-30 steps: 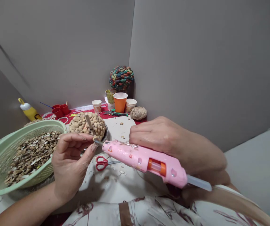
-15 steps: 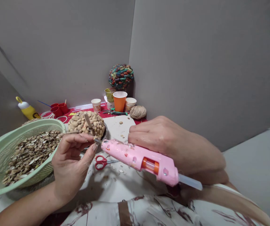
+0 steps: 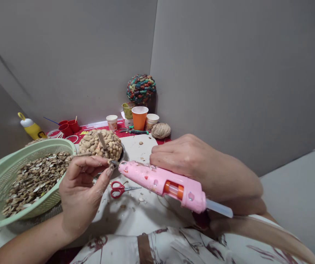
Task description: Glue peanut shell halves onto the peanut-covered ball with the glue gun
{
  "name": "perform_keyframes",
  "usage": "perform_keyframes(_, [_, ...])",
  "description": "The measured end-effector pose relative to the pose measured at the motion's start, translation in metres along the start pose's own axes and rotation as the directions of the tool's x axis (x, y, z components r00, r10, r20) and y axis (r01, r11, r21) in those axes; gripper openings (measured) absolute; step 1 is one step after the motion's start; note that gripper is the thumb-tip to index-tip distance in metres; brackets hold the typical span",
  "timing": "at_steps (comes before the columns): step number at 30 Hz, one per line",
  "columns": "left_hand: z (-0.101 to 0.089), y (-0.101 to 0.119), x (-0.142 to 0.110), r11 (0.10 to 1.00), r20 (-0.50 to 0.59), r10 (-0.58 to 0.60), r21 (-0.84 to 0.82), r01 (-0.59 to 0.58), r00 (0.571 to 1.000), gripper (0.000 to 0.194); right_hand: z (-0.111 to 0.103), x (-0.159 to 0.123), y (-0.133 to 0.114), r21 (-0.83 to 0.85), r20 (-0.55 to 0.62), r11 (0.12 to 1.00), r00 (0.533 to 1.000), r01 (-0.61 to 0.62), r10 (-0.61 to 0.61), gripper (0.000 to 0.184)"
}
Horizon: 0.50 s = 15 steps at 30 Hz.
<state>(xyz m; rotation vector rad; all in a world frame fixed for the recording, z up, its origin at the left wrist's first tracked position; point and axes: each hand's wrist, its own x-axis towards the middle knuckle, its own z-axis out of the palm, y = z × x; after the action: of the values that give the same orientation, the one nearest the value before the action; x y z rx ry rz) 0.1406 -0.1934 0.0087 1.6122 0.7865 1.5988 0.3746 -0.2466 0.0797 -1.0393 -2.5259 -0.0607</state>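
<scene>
My right hand (image 3: 185,154) is wrapped round a pink hot glue gun (image 3: 143,179), with a clear glue stick (image 3: 219,208) poking out of its back end. The gun's dark nozzle points left, at the fingertips of my left hand (image 3: 80,194). Thumb and fingers there pinch a small piece of shell (image 3: 110,163), mostly hidden, right at the nozzle tip. Beyond these fingers sits a dome covered in pale shells (image 3: 102,143), with a short twine-like stub standing up from it. Red-handled scissors (image 3: 117,189) lie on the white board below the gun.
A green colander (image 3: 68,145) full of shells stands at the left. Towards the back are red cups (image 3: 65,129), an orange cup (image 3: 140,119), pliers (image 3: 138,131), a ball of twine (image 3: 161,130) and a multicoloured ball (image 3: 141,89). Shell bits are scattered on the board (image 3: 127,227).
The glue gun has shifted slightly left and its back end has tilted a little. My left hand still pinches the shell piece at the nozzle, nearly unmoved.
</scene>
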Motion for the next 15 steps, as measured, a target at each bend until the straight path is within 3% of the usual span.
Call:
perform_keyframes(5, [0.0,-0.005,0.001,0.998,0.002,-0.03,-0.05,0.03,1.0,0.022,-0.002,-0.003,0.002,0.019,-0.025,1.0,1.0,-0.003,0.003,0.029])
perform_keyframes(9, [0.002,-0.028,-0.01,0.997,0.113,0.074,-0.031,-0.071,0.991,0.019,0.001,0.002,0.016,0.077,-0.115,0.997,0.993,-0.001,0.009,0.029])
perform_keyframes(12, [0.001,-0.054,-0.015,0.972,0.288,0.172,0.103,-0.209,0.942,0.016,0.009,0.015,0.034,0.107,-0.354,0.992,0.935,0.065,-0.023,0.028])
perform_keyframes(15, [-0.003,-0.079,-0.008,0.892,0.424,0.308,0.182,-0.413,0.852,0.016,0.021,0.035,0.055,0.318,-0.526,0.948,0.837,0.031,0.149,0.024])
